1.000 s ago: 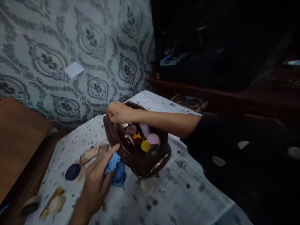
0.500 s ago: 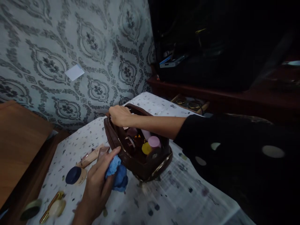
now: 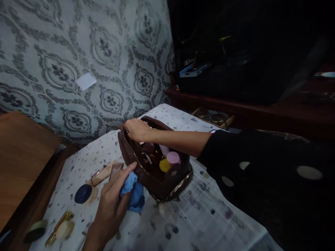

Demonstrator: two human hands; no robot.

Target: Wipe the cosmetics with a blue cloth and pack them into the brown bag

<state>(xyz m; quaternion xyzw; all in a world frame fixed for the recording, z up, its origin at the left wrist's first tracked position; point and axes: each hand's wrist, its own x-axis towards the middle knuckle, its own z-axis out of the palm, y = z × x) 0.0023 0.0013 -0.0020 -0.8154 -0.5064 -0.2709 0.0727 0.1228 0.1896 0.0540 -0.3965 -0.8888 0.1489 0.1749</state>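
Observation:
A dark brown zippered toiletry bag [image 3: 159, 190] stands unzipped on the table. Inside it I see a jar with a pink lid [image 3: 173, 158], a yellow lid [image 3: 164, 165] and other small containers in shadow. My right hand [image 3: 138, 129] reaches over the bag into its far left end; the fingers curl down behind the rim, and what they hold is hidden. A crumpled blue cloth [image 3: 136, 198] is gripped in my left hand [image 3: 112, 198], whose index finger rests against the near side of the bag.
On the patterned white tablecloth [image 3: 209, 219] at left lie a beige tube [image 3: 102, 174], a jar with a navy lid [image 3: 83, 194], a gold roller-like tool [image 3: 59, 226] and a dark round container [image 3: 36, 230]. An orange-brown panel [image 3: 26, 153] borders the left; a drawer [image 3: 227, 121] stands open beyond.
Both hands keep nearly the same places at the bag. The whole view has shifted slightly, and the blue cloth is still in my left hand.

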